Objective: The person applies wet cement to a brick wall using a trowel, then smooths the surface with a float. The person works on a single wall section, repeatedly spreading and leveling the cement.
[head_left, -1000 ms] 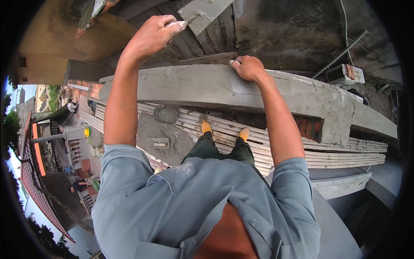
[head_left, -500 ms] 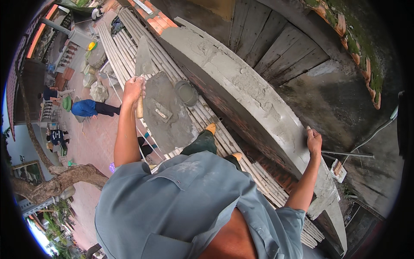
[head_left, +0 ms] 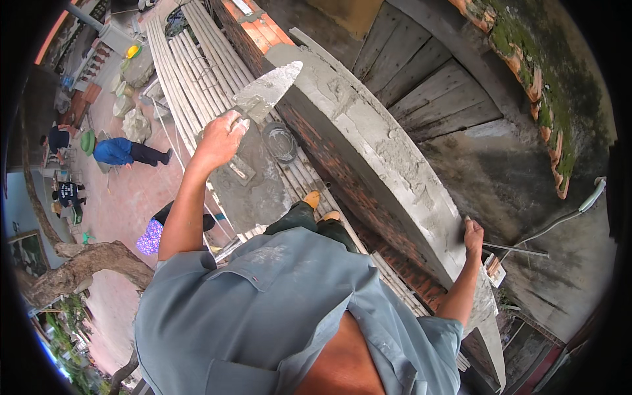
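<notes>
Holding a trowel (head_left: 268,89) near the wall (head_left: 374,142)

Our left hand (head_left: 222,139) is closed on the trowel, which has grey mortar on its blade and is above the poles (head_left: 191,69). Our right hand (head_left: 473,236) is at the edge of the wall; we cannot tell if it grips there. A bucket (head_left: 280,142) is on these poles.

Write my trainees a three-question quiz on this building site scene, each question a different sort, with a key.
1. Which tool does the left hand hold?
2. Fill the gap: the right hand is beside the edge of the long, grey-topped ____.
3. What colour is the hat on the person in blue? A red; B green; C white.

Key: 1. A trowel. 2. The wall. 3. B.
</notes>
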Motion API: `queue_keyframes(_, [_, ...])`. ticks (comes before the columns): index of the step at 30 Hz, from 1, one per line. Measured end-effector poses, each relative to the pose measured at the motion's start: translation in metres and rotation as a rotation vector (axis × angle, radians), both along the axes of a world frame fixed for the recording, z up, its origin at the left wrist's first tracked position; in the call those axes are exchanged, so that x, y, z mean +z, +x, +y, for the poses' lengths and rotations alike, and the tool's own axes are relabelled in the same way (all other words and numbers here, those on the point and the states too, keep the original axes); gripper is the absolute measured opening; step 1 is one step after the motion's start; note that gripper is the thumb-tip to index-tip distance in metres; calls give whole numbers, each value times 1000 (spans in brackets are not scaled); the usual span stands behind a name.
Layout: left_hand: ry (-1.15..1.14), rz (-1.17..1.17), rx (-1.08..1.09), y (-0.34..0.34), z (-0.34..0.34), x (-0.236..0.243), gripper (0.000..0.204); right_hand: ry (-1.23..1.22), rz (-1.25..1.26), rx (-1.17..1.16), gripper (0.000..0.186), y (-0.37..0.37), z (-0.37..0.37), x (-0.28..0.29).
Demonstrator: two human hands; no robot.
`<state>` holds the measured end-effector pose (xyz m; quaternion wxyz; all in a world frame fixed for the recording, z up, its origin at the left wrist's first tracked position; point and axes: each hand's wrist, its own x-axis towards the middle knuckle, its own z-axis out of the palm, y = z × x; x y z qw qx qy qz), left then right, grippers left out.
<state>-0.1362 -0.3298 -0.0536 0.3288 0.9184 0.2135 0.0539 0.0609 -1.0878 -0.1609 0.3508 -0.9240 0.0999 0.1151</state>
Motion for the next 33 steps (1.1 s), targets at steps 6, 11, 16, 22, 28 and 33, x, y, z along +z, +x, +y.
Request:
queue_keyframes(6, [189,268,-205,33,-39,42,41,-31,-51,56,41,-2,-4,-4])
queue_keyframes(11, [364,367,-380,84,-46,42,39,-70,-56,74,41,-3,-1,-2])
queue_keyframes(16, [440,362,-361,136,-3,11,40,-121,-16,58,40,-4,1,4])
queue_keyframes(22, [303,376,-250,182,65,-29,47,-62,18,13,39,-3,-1,0])
queue_keyframes(28, [-98,386,-65,161,41,-29,46,-115,-25,104,41,-2,-6,-3])
queue_keyframes(33, [-378,427,-56,135,-30,-13,41,-112,-113,112,43,-3,-3,-3])
